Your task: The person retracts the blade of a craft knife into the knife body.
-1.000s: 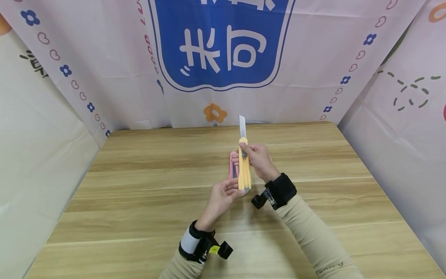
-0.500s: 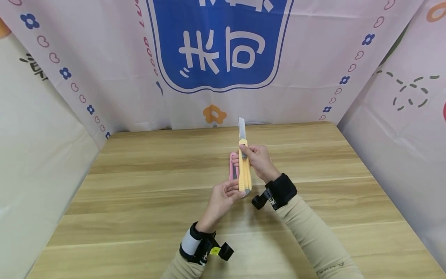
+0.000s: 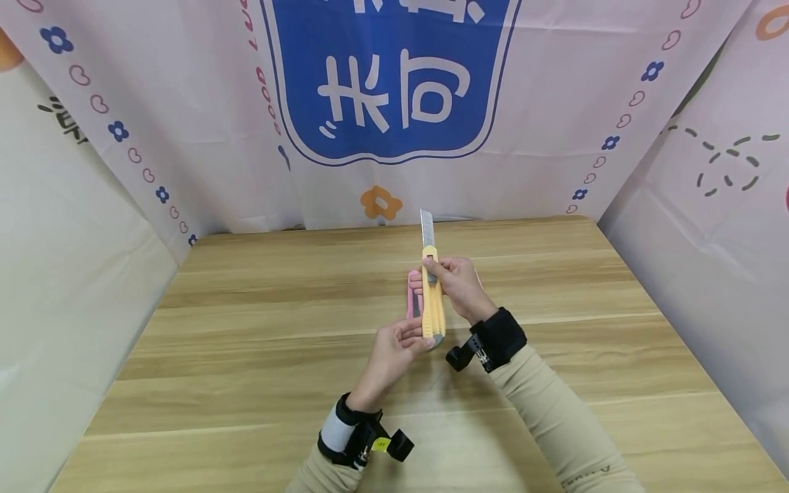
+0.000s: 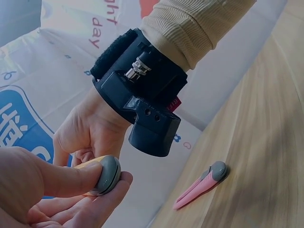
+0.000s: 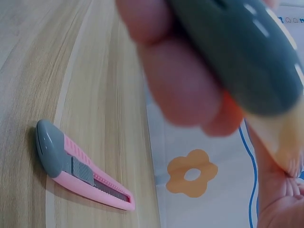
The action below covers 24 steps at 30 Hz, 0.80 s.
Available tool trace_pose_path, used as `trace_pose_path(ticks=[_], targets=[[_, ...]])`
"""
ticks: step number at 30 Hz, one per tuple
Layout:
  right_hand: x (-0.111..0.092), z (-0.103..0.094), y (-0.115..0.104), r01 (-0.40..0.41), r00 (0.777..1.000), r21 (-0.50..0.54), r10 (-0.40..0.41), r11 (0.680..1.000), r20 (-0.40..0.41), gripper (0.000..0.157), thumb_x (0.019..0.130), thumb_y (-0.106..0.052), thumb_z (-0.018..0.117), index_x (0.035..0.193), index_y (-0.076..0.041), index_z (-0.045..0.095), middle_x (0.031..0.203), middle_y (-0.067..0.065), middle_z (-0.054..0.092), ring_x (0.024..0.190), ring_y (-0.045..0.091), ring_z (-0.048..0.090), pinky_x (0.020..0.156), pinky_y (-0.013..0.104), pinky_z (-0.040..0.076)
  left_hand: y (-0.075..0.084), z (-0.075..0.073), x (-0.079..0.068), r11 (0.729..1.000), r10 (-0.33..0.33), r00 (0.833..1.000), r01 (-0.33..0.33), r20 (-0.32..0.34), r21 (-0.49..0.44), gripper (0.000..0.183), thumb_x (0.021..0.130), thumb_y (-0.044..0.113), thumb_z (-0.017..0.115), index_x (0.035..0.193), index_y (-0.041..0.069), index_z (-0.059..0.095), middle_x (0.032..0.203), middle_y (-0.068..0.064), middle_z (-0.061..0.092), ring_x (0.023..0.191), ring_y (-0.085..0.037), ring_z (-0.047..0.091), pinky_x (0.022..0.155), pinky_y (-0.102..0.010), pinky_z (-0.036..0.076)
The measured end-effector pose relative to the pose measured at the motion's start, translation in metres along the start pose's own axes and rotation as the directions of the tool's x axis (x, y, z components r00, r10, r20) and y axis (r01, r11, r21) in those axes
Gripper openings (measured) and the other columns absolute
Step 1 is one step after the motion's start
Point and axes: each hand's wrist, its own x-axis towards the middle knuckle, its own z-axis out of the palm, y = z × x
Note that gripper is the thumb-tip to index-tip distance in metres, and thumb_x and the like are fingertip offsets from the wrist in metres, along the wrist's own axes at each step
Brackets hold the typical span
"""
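Note:
A yellow utility knife [image 3: 434, 308] is held up over the table, its silver blade [image 3: 428, 229] out and pointing to the back wall. My left hand [image 3: 394, 349] pinches the knife's grey end cap [image 4: 109, 175] between thumb and fingers. Higher on the handle, my right hand [image 3: 459, 284] grips the knife, with the thumb over its grey slider. A pink utility knife [image 3: 414, 296] with a grey end [image 5: 50, 147] lies on the table, partly hidden behind the yellow one in the head view. In the right wrist view, fingers and the grey end cap loom large and blurred.
The wood-grain table [image 3: 246, 342] reaches back to a white printed cloth [image 3: 542, 103] with a blue sign. More printed cloth hangs at both sides. Black camera straps [image 3: 499, 335] wrap both wrists.
My right thumb has slid slightly down the yellow utility knife, and a bit of slot now shows above it. My left hand keeps its pinch, and the pink utility knife has stayed put.

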Motion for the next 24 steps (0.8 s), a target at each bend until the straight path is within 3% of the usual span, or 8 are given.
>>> trace_pose_path(ticks=[3,10,18,24], targets=[[-0.0014,-0.0006,-0.0011,0.000,1.000,-0.005,0.000,1.000,-0.008,0.038,0.098,-0.016,0.054,0.115,0.018,0.057,0.077,-0.001,0.077,0.067,0.002,0.070,0.068,0.019,0.062,-0.0009,0.0003,0.0003,1.000,0.010,1.000,-0.010,-0.003,-0.002,0.041,0.087,0.001,0.065,0.126,-0.008,0.057,0.116,-0.026,0.068,0.105,-0.027,0.069,0.086,-0.027,0.061],[-0.0013,-0.0004,-0.0019,-0.004,1.000,0.031,0.003,0.999,0.026,0.039,0.100,-0.015,0.051,0.117,0.020,0.054,0.095,0.020,0.074,0.069,0.005,0.072,0.071,0.024,0.063,-0.0002,0.0009,0.0009,1.000,0.005,1.000,-0.005,-0.004,0.005,0.040,0.087,0.000,0.065,0.126,-0.007,0.057,0.116,-0.025,0.068,0.105,-0.026,0.069,0.086,-0.026,0.061],[-0.0012,-0.0013,-0.0010,-0.003,1.000,0.038,0.002,0.999,0.027,0.038,0.099,-0.014,0.052,0.117,0.020,0.054,0.086,0.011,0.076,0.067,0.005,0.072,0.070,0.024,0.063,0.0001,0.0008,0.0008,0.999,-0.033,0.999,0.033,0.005,0.005,0.040,0.088,0.004,0.066,0.127,-0.004,0.058,0.117,-0.022,0.069,0.105,-0.022,0.069,0.087,-0.026,0.061],[-0.0016,-0.0026,0.0003,0.008,1.000,0.030,-0.009,1.000,0.030,0.039,0.099,-0.014,0.052,0.116,0.022,0.053,0.074,-0.004,0.076,0.067,0.003,0.071,0.068,0.021,0.063,0.0006,0.0006,0.0007,0.999,-0.042,0.999,0.042,0.004,0.006,0.040,0.088,0.004,0.065,0.127,-0.003,0.058,0.117,-0.021,0.069,0.105,-0.020,0.069,0.086,-0.025,0.061]])
